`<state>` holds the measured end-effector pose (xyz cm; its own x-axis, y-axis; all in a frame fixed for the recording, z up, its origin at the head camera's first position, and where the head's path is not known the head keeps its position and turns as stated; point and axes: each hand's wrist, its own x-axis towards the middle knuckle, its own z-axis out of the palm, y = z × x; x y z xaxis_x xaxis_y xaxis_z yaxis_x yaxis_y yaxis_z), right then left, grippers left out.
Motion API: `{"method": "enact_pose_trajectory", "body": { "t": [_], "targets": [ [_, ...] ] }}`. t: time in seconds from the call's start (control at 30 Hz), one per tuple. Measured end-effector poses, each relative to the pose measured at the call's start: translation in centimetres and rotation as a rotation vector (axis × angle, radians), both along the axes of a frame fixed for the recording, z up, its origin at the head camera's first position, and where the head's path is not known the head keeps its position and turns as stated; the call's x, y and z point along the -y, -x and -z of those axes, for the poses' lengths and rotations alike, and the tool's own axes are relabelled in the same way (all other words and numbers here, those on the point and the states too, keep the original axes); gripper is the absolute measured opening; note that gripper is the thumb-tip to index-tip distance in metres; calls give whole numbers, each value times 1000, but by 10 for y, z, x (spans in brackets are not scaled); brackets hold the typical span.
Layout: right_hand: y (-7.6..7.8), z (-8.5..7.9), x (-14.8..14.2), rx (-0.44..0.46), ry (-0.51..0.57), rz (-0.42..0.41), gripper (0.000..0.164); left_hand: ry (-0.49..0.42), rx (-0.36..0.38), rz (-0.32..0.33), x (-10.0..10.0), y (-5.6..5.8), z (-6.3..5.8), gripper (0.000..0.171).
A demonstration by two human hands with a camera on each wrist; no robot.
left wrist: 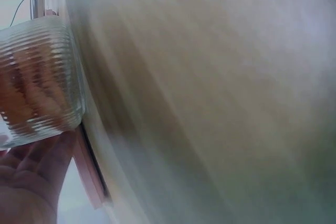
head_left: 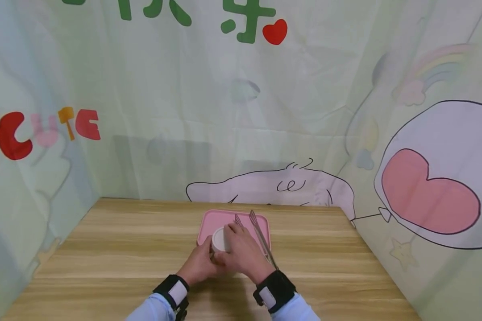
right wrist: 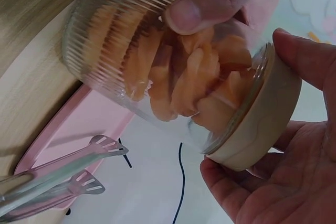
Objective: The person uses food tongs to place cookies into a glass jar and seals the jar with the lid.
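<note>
A ribbed clear glass jar (right wrist: 152, 66) holds several orange pieces, and its pale lid (right wrist: 257, 121) sits on its mouth. In the head view the lid (head_left: 219, 240) shows between the two hands. My left hand (head_left: 201, 264) grips the jar's body; its thumb lies along the glass in the right wrist view. Around the lid's rim curl the fingers and thumb of my right hand (head_left: 246, 253). The left wrist view shows the jar (left wrist: 39, 80) above the palm of the left hand (left wrist: 31, 182).
Just beyond the hands lies a pink tray (head_left: 213, 218) on the wooden table (head_left: 144, 240). Metal tongs (head_left: 259, 232) with slotted ends lie across the tray's right side, reaching the table. A printed curtain (head_left: 164, 111) stands behind the table.
</note>
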<state>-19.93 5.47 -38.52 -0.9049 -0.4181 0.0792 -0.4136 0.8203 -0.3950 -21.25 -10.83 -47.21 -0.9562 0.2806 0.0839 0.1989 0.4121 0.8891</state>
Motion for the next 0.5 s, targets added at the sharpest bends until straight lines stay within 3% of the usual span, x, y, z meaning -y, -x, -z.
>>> {"method": "enact_pose_trajectory", "body": {
  "t": [0.3,0.5],
  "targets": [
    [1,0,-1,19,2,-1,82,-11,-24,16,-2,1,4,99],
    [2,-3,-7,7,21,-39,85,12,32,56,6,-1,-3,108]
  ]
}}
